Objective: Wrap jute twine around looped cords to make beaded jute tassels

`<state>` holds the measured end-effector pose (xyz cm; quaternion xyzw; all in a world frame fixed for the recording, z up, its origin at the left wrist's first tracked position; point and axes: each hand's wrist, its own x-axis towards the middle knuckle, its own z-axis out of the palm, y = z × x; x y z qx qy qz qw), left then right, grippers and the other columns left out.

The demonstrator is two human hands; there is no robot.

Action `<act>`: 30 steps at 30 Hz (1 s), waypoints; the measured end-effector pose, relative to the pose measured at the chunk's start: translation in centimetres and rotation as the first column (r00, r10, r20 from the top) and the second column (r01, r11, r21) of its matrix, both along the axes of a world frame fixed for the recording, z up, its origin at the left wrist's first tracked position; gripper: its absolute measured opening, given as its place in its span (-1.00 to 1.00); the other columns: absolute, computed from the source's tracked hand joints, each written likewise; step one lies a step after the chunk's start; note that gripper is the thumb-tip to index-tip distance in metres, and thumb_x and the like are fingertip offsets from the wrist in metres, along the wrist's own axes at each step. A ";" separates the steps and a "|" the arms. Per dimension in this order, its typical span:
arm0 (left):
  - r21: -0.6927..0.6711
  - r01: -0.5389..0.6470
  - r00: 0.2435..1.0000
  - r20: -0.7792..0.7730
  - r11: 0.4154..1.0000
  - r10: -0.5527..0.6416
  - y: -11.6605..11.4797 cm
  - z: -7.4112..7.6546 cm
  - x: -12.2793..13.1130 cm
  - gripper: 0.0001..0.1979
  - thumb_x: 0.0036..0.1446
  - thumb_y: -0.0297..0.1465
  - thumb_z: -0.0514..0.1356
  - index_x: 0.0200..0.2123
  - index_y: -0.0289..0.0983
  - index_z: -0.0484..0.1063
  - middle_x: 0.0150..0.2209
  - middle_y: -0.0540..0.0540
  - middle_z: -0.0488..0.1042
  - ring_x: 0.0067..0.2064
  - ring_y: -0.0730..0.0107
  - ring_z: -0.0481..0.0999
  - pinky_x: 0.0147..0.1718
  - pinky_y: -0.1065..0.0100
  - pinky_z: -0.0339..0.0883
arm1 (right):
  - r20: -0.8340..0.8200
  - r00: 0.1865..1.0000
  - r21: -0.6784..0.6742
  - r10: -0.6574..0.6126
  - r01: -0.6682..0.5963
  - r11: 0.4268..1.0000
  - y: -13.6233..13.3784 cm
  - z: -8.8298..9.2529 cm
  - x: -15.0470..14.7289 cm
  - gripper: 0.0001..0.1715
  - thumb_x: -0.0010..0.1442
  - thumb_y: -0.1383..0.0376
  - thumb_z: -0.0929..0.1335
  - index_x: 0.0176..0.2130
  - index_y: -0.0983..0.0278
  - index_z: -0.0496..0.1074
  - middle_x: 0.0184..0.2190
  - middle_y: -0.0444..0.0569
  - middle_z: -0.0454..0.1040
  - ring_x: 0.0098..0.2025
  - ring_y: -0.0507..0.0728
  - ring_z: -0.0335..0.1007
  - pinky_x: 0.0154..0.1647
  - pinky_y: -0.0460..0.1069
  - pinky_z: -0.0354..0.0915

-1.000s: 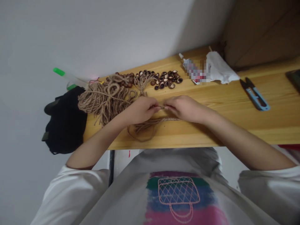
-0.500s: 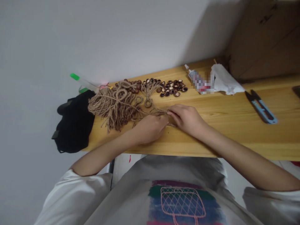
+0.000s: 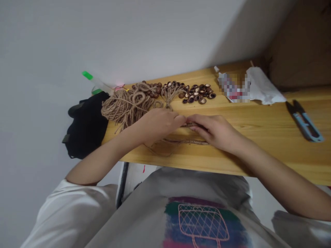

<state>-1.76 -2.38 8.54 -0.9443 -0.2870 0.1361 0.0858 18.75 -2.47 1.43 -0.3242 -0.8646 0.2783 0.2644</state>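
My left hand (image 3: 157, 124) and my right hand (image 3: 216, 131) meet fingertip to fingertip over the wooden table (image 3: 258, 137), both pinched on a braided jute cord (image 3: 190, 141). The cord runs under my hands and curls into a loose loop near the table's front edge. A heap of jute twine (image 3: 124, 108) with wound rings lies just beyond my left hand. Behind it sits a scatter of brown beads (image 3: 196, 94).
A glue tube (image 3: 231, 88) and a crumpled white tissue (image 3: 263, 90) lie at the back right. Blue-handled thread snips (image 3: 306, 122) rest at the far right. A black bag (image 3: 86, 125) hangs off the left end, with a green-capped bottle (image 3: 94, 80) behind it. A brown box stands at the back right.
My hands drew back from the twine heap toward the middle of the table and closed together on the cord. The view shifted slightly to the left.
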 end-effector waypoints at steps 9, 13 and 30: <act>-0.003 -0.016 1.000 0.006 1.000 0.016 0.0 0.0 0.5 -0.79 0.22 -0.48 -0.02 -0.21 -0.34 0.40 -0.47 -0.07 0.47 -0.48 0.41 0.42 -0.50 0.43 0.17 | 0.051 0.999 -0.041 -0.019 0.021 0.999 0.0 0.1 -0.1 -0.80 0.22 0.36 0.24 -0.15 0.27 0.38 -0.30 -0.02 0.57 -0.30 0.13 0.50 -0.33 -0.06 0.26; -0.001 -0.022 0.999 0.034 1.000 0.023 0.0 -0.3 0.9 -0.79 0.22 -0.48 -0.02 -0.25 -0.34 0.41 -0.49 -0.06 0.46 -0.50 0.44 0.40 -0.51 0.45 0.15 | 0.084 0.996 -0.046 -0.013 0.017 0.999 -0.1 0.3 0.0 -0.83 0.21 0.37 0.24 -0.19 0.28 0.37 -0.35 -0.01 0.56 -0.38 0.12 0.46 -0.39 -0.07 0.20; -0.561 0.002 0.783 0.516 0.828 0.347 2.2 -2.2 0.0 -0.75 0.22 -0.34 0.04 -0.35 -0.32 0.47 -0.51 -0.01 0.45 -0.45 0.51 0.39 -0.39 0.48 0.18 | 0.003 0.999 -0.017 0.049 -0.049 0.999 -0.1 0.3 0.4 -0.81 0.21 0.36 0.25 -0.15 0.28 0.36 -0.32 -0.06 0.55 -0.38 0.08 0.46 -0.38 -0.08 0.22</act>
